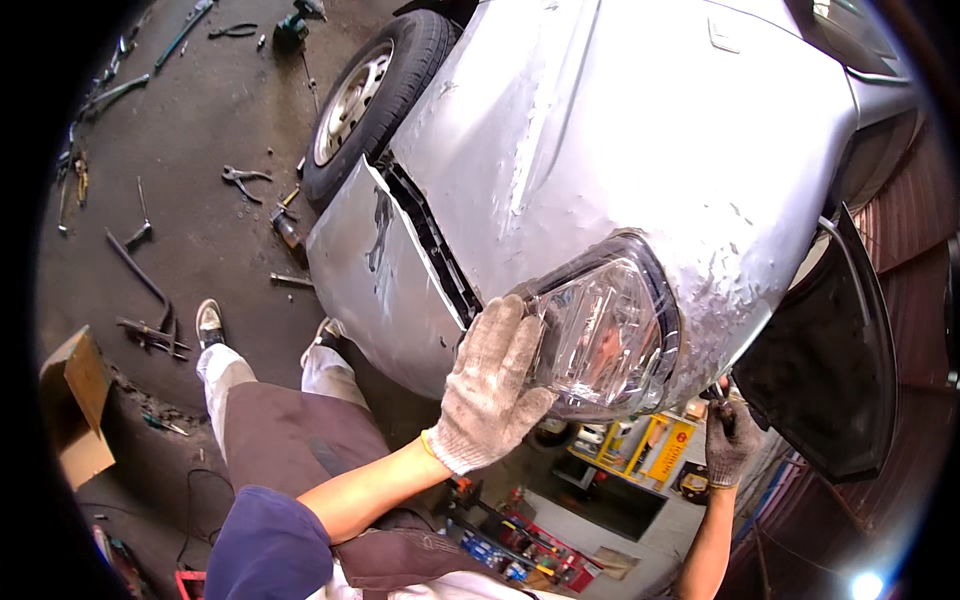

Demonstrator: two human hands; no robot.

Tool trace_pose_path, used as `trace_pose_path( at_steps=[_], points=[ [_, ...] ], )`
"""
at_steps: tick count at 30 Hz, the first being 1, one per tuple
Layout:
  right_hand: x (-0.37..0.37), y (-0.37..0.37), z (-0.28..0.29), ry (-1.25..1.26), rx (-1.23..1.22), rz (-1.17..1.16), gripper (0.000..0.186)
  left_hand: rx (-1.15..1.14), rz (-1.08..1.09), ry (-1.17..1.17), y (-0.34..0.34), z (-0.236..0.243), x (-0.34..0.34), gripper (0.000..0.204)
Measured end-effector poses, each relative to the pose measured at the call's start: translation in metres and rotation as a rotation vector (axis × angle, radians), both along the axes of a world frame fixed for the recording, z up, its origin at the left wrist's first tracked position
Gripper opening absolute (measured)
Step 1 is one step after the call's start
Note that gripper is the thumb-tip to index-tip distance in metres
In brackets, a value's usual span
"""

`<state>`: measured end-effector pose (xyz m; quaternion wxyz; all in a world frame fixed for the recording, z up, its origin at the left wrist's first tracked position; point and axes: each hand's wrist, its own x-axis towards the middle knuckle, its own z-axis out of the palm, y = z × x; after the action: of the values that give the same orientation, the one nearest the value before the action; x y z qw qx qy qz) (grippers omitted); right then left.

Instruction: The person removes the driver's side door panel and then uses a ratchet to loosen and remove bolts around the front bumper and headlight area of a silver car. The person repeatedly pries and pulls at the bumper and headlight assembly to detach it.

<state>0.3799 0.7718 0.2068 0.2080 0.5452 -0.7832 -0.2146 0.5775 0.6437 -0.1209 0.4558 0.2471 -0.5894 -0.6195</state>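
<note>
My left hand [490, 385], in a grey-white knit work glove, lies flat with fingers stretched over the inner edge of a clear car headlight [605, 330]. Its fingertips reach the dark gap where the headlight meets a silver bumper panel [385, 275]. The headlight sits in the corner of the silver car body [620, 130], whose paint is scuffed and flaking around it. At the far side of the headlight, my right hand [732, 440], also gloved, is closed near the body's lower edge. Its fingers curl around something small and dark that I cannot make out.
A dark curved panel [830, 350] stands out beside my right hand. Left of the car's wheel [355, 105], pliers [245, 182], a bent bar [142, 272] and other tools lie on the floor. An open cardboard box [78, 410] is at lower left; a yellow shelf [640, 450] stands beyond.
</note>
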Motion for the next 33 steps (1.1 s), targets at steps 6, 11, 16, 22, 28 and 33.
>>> trace_pose_path(
  at_steps=[6, 11, 16, 22, 28, 33],
  points=[
    [-0.003, -0.003, 0.001, 0.041, 0.048, -0.013, 0.015, 0.146, 0.002, -0.031, 0.023, 0.001, 0.01, 0.084],
    [-0.003, -0.008, -0.001, 0.042, 0.064, -0.009, 0.015, 0.189, -0.029, -0.068, 0.018, 0.008, 0.02, 0.09],
    [0.008, 0.001, 0.008, -0.002, 0.073, -0.089, 0.015, 0.116, -0.017, -0.037, 0.001, 0.009, 0.015, 0.087],
    [0.0, -0.003, -0.007, 0.077, 0.068, -0.009, 0.021, -0.039, 0.008, -0.005, -0.026, 0.014, -0.001, 0.08],
    [-0.006, -0.002, 0.006, 0.031, 0.055, 0.037, 0.023, -0.243, 0.035, 0.056, -0.078, 0.055, -0.04, 0.073],
    [-0.008, 0.0, 0.003, -0.003, 0.0, 0.084, 0.021, -0.328, 0.004, 0.008, -0.096, 0.069, -0.047, 0.064]
  ],
)
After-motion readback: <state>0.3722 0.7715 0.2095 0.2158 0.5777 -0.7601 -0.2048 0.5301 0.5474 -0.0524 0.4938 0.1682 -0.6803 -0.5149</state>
